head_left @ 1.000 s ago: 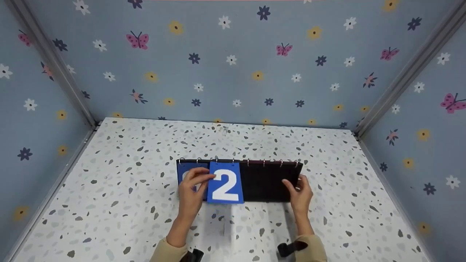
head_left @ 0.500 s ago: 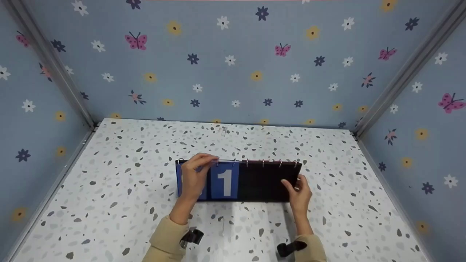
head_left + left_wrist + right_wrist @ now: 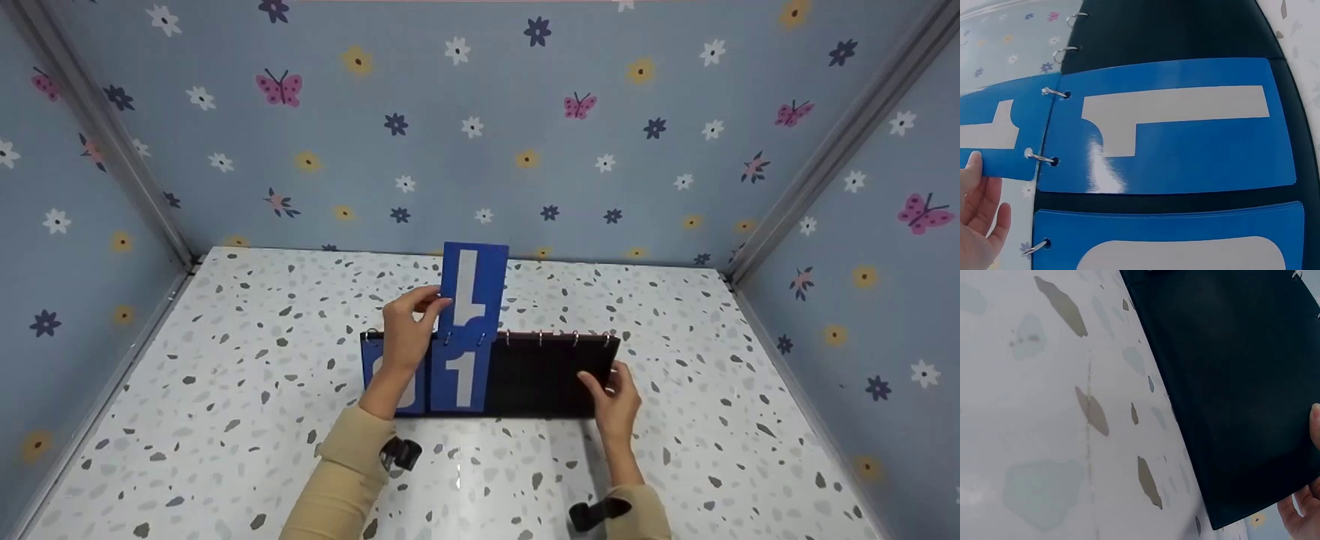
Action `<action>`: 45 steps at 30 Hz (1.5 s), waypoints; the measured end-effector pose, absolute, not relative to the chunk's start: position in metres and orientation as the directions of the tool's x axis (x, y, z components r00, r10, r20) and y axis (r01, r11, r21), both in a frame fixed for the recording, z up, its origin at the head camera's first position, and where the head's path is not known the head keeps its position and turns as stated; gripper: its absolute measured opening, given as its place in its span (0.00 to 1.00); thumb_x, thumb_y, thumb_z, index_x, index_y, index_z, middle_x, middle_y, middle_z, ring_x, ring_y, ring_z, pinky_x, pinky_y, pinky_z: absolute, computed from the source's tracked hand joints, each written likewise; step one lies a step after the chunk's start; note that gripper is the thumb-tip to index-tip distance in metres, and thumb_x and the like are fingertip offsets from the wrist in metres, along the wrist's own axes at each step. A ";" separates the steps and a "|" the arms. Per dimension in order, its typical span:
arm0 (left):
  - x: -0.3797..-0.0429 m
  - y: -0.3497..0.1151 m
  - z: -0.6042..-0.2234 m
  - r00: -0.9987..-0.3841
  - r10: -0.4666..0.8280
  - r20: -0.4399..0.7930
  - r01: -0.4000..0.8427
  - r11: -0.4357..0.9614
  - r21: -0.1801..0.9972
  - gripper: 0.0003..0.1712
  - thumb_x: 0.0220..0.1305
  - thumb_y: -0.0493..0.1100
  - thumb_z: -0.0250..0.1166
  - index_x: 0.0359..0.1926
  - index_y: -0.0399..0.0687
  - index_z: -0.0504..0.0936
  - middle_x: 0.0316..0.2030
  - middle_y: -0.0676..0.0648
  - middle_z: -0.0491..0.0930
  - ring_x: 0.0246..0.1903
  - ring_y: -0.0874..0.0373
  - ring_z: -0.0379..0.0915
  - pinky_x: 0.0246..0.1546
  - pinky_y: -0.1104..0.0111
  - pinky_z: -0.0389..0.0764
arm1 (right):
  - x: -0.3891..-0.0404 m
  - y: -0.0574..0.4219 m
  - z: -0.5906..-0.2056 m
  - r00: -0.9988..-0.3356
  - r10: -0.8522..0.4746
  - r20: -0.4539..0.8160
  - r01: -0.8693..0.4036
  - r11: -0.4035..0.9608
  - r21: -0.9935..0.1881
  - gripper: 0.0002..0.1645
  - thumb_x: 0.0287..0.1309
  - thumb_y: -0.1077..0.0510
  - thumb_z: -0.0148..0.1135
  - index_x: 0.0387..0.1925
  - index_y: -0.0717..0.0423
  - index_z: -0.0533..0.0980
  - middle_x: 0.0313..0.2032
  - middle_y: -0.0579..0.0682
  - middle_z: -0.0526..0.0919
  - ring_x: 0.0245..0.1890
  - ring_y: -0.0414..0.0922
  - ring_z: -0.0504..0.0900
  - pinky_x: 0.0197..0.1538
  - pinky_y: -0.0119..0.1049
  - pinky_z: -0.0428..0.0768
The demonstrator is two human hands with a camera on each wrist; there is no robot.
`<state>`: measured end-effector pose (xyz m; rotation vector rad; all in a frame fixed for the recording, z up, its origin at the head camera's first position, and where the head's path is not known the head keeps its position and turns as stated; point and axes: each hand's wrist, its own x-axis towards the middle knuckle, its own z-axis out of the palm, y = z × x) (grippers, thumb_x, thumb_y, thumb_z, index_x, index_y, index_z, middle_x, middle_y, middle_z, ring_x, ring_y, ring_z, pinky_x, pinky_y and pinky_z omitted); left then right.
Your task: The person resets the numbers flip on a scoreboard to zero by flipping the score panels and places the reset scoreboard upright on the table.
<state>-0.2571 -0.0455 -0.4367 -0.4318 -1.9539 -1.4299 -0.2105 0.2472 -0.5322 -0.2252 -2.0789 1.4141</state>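
A black flip scoreboard (image 3: 544, 375) with metal rings along its top edge stands on the table. My left hand (image 3: 406, 330) pinches the left edge of a blue number card (image 3: 487, 289), raised above the rings with an upside-down white 1 facing me. Below it hangs another blue card (image 3: 465, 381) showing an upright 1. In the left wrist view, my thumb lies on the raised card (image 3: 1027, 166). A further blue card (image 3: 373, 375) at the left end is partly covered by my left hand. My right hand (image 3: 619, 401) grips the board's right edge, thumb in front.
The speckled white table (image 3: 262, 360) extends around the board. Behind it rises a blue wall (image 3: 480, 172) printed with flowers and butterflies, with side panels at left and right. Several rings (image 3: 541, 338) on the board's right half carry no number cards.
A card showing 2 has been flipped up over the rings, uncovering the 1 beneath. My left hand has risen with it; my right hand keeps its hold.
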 end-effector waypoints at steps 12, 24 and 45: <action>-0.269 -0.046 -0.445 -0.857 -0.124 0.500 0.401 0.448 0.799 0.18 0.53 0.37 0.64 0.45 0.31 0.77 0.29 0.41 0.80 0.26 0.53 0.75 0.29 0.64 0.75 | -0.209 0.247 -0.535 -0.805 0.443 0.395 -0.200 0.424 -0.883 0.20 0.39 0.58 0.71 0.36 0.62 0.74 0.26 0.55 0.80 0.26 0.43 0.77 0.30 0.25 0.74; -0.243 -0.043 -0.447 -0.772 -0.108 0.626 0.497 0.511 0.701 0.12 0.55 0.34 0.62 0.42 0.35 0.78 0.38 0.40 0.77 0.36 0.50 0.73 0.38 0.60 0.71 | -0.205 0.243 -0.527 -0.791 0.446 0.419 -0.217 0.435 -0.874 0.19 0.40 0.62 0.70 0.35 0.64 0.73 0.25 0.57 0.79 0.25 0.43 0.76 0.30 0.25 0.74; -0.175 -0.027 -0.494 -0.756 -0.232 0.613 0.499 0.403 0.767 0.23 0.53 0.32 0.63 0.51 0.31 0.70 0.47 0.38 0.70 0.47 0.49 0.68 0.44 0.56 0.70 | -0.208 0.246 -0.531 -0.792 0.440 0.424 -0.229 0.431 -0.873 0.20 0.39 0.60 0.70 0.36 0.64 0.73 0.26 0.58 0.79 0.26 0.47 0.77 0.30 0.25 0.74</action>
